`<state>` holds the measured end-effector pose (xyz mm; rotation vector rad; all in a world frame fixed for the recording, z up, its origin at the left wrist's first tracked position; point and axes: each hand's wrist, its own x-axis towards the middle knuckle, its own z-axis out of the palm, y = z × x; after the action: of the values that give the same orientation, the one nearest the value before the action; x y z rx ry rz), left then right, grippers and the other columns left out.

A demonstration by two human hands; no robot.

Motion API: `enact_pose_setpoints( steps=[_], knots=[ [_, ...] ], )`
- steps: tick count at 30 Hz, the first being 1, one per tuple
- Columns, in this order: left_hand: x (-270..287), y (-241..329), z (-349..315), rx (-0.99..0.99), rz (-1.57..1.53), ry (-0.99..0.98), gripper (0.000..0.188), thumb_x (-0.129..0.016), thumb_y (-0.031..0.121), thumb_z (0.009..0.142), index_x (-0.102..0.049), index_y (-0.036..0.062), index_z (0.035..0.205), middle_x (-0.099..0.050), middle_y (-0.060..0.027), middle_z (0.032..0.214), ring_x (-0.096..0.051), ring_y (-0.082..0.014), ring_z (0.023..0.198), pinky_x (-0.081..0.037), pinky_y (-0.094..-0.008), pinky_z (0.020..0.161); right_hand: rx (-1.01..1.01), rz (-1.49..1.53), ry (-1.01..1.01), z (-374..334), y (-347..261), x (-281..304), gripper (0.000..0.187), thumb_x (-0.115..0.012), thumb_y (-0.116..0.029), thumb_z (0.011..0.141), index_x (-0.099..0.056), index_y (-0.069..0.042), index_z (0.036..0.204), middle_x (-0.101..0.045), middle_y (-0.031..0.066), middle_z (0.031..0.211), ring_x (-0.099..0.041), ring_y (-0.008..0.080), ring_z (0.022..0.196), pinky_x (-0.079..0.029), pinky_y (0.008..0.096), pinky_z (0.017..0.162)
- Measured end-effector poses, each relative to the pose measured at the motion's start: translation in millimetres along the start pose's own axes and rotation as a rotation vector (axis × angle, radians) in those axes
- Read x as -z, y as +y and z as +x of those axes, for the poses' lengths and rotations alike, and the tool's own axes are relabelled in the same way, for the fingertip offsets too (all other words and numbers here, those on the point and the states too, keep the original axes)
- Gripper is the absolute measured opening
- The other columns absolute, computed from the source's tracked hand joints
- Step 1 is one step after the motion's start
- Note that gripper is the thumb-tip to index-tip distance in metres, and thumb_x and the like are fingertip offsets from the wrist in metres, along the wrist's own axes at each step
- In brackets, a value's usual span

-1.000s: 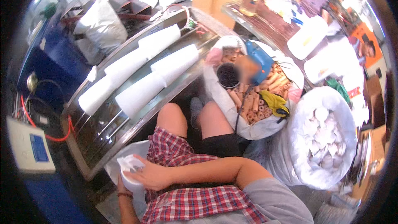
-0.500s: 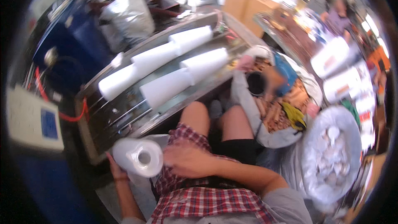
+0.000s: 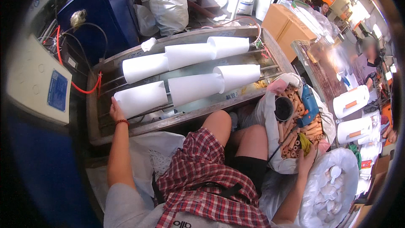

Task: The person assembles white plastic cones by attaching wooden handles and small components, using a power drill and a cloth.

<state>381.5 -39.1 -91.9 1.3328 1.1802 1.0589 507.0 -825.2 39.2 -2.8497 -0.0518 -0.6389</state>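
My left hand [image 3: 117, 112] grips the left end of a white roll [image 3: 141, 99], the nearest one in a long wooden-framed trough [image 3: 93, 131]. Its fingers are partly hidden by the roll. Two more white rolls [image 3: 195, 86] lie beyond it along the front row, and a back row of white rolls [image 3: 190, 55] sits behind, with metal rods running through. On the right, my right hand [image 3: 306, 159] reaches into an open white sack [image 3: 270, 139] of short tan tubes [image 3: 313, 128], beside a yellow-green cloth [image 3: 304, 144]. The fingers look curled; what they hold is hidden.
A blue power drill [image 3: 310, 105] and a dark cup [image 3: 284, 108] rest on the tubes. Right of the sack stands a plastic-lined bin [image 3: 337, 185] of small white pieces. A cream machine panel [image 3: 38, 80] and red cable [image 3: 80, 89] border the left. Another person [image 3: 363, 65] is at far right.
The roll that my left hand held near my lap now lies in the trough's front row. My right hand has moved from beside that roll to the sack. The view has shifted.
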Motion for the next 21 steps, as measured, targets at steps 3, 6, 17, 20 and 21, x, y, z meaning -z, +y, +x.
enact_pose_setpoints(
  steps=[3,6,17,20,21],
  knots=[
    [-14,-10,-9,-0.031,0.184,-0.056,0.064,-0.048,0.061,0.086,-0.065,-0.0004,0.08,-0.06,-0.0021,0.072,-0.052,-0.0115,0.066,-0.043,-0.0264,0.063,-0.02,-0.054,-0.088,-1,9,-8,0.053,-0.061,-0.016,0.08,-0.043,0.005,0.126,-0.051,0.024,0.122,-0.046,0.0398,0.114,-0.034,0.0441,0.099],
    [-13,-19,-8,-0.026,0.248,-0.048,0.067,-0.045,0.061,0.088,-0.062,-0.0027,0.074,-0.054,-0.0016,0.063,-0.046,-0.0118,0.06,-0.04,-0.0285,0.06,-0.06,-0.105,-0.138,4,4,-13,0.051,-0.06,-0.017,0.081,-0.045,0.004,0.125,-0.052,0.0235,0.121,-0.047,0.0399,0.112,-0.034,0.0446,0.098],
    [-132,77,-36,-0.684,0.584,-0.132,0.037,-0.057,0.036,0.088,-0.056,0.0008,0.1,-0.054,-0.0171,0.109,-0.05,-0.0317,0.105,-0.037,-0.0417,0.091,-0.049,-0.159,0.075,-15,22,-48,0.047,-0.049,-0.032,0.09,-0.049,0.002,0.122,-0.054,0.0198,0.118,-0.047,0.0383,0.111,-0.034,0.0447,0.096],
    [-241,88,-75,-0.964,0.673,-0.411,0.04,-0.06,0.037,0.085,-0.053,0.0034,0.107,-0.054,-0.0156,0.113,-0.05,-0.0319,0.108,-0.036,-0.0464,0.093,-0.109,-0.169,0.08,-10,19,-55,0.047,-0.046,-0.035,0.092,-0.049,0.001,0.122,-0.052,0.02,0.119,-0.046,0.0374,0.112,-0.033,0.0453,0.095],
    [-284,90,-90,-1.036,0.704,-0.496,0.044,-0.061,0.038,0.084,-0.052,0.0034,0.11,-0.052,-0.0153,0.118,-0.048,-0.0316,0.111,-0.035,-0.0473,0.094,-0.12,-0.176,0.079,-5,16,-55,0.045,-0.047,-0.034,0.092,-0.05,0.001,0.121,-0.051,0.0202,0.118,-0.046,0.0374,0.111,-0.034,0.0453,0.094]
  ],
)
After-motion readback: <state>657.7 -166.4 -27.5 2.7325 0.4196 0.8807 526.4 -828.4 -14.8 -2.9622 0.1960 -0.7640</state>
